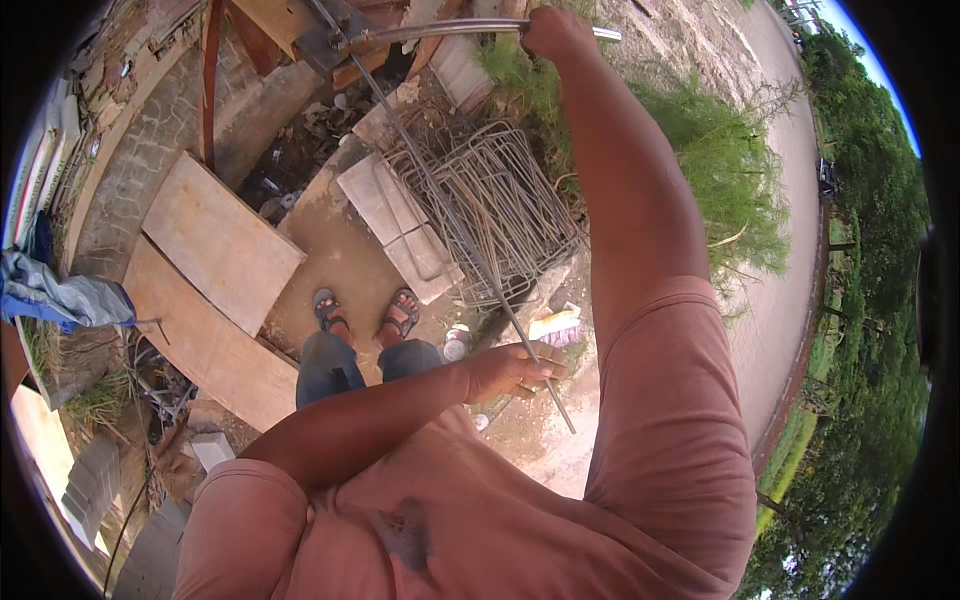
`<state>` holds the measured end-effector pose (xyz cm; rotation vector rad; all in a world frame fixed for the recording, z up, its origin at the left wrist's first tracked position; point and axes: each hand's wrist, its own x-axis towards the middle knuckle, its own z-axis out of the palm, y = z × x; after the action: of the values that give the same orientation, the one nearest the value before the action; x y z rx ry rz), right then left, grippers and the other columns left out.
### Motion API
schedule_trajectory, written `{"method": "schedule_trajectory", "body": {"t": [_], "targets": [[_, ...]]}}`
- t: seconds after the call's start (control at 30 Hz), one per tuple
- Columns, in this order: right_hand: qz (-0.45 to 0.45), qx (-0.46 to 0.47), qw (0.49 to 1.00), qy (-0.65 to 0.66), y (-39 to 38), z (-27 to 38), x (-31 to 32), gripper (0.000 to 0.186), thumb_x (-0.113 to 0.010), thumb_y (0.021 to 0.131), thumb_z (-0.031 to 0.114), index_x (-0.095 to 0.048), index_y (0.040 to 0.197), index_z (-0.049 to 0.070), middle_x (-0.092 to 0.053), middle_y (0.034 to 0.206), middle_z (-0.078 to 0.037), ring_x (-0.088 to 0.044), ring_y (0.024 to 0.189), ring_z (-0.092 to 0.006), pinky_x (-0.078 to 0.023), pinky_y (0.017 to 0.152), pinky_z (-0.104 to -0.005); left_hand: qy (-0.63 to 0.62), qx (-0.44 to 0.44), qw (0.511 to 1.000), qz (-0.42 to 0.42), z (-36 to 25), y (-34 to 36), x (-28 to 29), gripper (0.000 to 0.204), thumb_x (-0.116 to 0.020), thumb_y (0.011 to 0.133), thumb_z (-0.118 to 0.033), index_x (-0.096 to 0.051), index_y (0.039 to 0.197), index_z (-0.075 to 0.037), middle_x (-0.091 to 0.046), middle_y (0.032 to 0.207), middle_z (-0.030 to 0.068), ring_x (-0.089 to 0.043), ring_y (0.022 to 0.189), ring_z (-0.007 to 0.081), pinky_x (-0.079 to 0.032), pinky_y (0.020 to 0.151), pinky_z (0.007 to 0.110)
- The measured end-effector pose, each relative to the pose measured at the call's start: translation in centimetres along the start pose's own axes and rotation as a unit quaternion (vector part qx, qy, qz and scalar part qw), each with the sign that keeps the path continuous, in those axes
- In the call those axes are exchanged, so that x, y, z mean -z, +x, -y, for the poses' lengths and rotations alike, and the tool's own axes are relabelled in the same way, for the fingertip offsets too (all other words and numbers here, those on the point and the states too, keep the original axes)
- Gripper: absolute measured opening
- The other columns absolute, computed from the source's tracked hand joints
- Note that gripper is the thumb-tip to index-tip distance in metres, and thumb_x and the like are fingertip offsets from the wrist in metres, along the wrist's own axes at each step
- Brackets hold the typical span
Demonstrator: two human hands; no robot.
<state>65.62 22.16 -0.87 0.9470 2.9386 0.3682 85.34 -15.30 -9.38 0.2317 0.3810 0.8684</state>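
A long, thin steel rod (445,205) slants from the top of the view down past my knees. My left hand (508,372), its arm crossing in front of my body, grips the rod near its lower end. Far out ahead, my right hand (558,36) is closed round a shiny metal bar (450,30) near its outer end. The bar's inner end meets a dark metal fixture (322,45), where the rod also passes. How they join there is too small to make out. Under the rod lies a pile of bent steel rod frames (510,195).
Pale boards (225,245) lie left of my sandalled feet (400,310). A grey slab (400,228) lies beside the frames. A blue and grey sheet (65,290) hangs at far left. Green feathery plants (700,150) grow by the road (790,220) at right.
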Motion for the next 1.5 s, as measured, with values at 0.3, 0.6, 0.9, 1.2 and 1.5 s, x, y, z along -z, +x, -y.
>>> {"method": "schedule_trajectory", "body": {"t": [0.3,0.6,0.9,1.2,1.5], "targets": [[-0.057,-0.012,0.998,-0.032,0.3,1.2,3.7,0.031,-0.057,0.084,0.030,-0.070,0.095,0.004,-0.067,0.104,-0.021,-0.064,0.100,-0.0362,-0.050,0.086,-0.0466,-0.020,-0.061,0.998,-0.005,8.1,-2.0,-1.0,0.033,-0.050,0.096,-0.040,-0.055,0.116,-0.015,-0.062,0.114,0.0025,-0.054,0.116,0.0168,-0.041,0.093,0.040],[-0.003,-0.100,0.994,-0.039,-8.5,3.3,5.9,0.033,-0.053,0.089,0.033,-0.065,0.110,0.011,-0.065,0.113,-0.017,-0.059,0.110,-0.0357,-0.045,0.093,-0.0488,0.087,-0.168,0.954,-0.232,12.9,-13.7,1.1,0.037,-0.041,0.100,-0.040,-0.055,0.091,-0.008,-0.063,0.076,0.0054,-0.062,0.070,0.0162,-0.049,0.064,0.031],[-0.021,-0.210,0.960,0.182,-22.7,15.9,3.6,0.046,-0.053,0.088,0.041,-0.063,0.105,0.000,-0.065,0.106,-0.024,-0.061,0.104,-0.0414,-0.047,0.092,-0.0489,0.527,-0.053,0.417,-0.739,7.0,-43.8,8.8,0.049,-0.045,0.096,-0.045,-0.060,0.080,-0.001,-0.061,0.069,0.0212,-0.061,0.069,0.0412,-0.046,0.063,0.049],[0.031,-0.160,0.960,0.228,-23.2,13.3,3.1,0.049,-0.051,0.092,0.047,-0.059,0.104,0.001,-0.065,0.101,-0.027,-0.061,0.099,-0.0434,-0.047,0.087,-0.0518,0.563,-0.072,0.341,-0.749,5.2,-47.6,8.0,0.044,-0.055,0.092,-0.043,-0.059,0.071,-0.004,-0.061,0.067,0.0204,-0.061,0.068,0.0413,-0.047,0.062,0.051],[0.019,-0.179,0.943,0.281,-23.6,13.4,3.5,0.051,-0.063,0.083,0.048,-0.064,0.089,-0.002,-0.066,0.084,-0.026,-0.064,0.084,-0.0441,-0.050,0.077,-0.0505,0.586,-0.035,0.320,-0.743,5.6,-50.7,9.4,0.043,-0.061,0.089,-0.040,-0.057,0.067,-0.004,-0.058,0.060,0.0194,-0.058,0.062,0.0420,-0.044,0.057,0.052]]}}
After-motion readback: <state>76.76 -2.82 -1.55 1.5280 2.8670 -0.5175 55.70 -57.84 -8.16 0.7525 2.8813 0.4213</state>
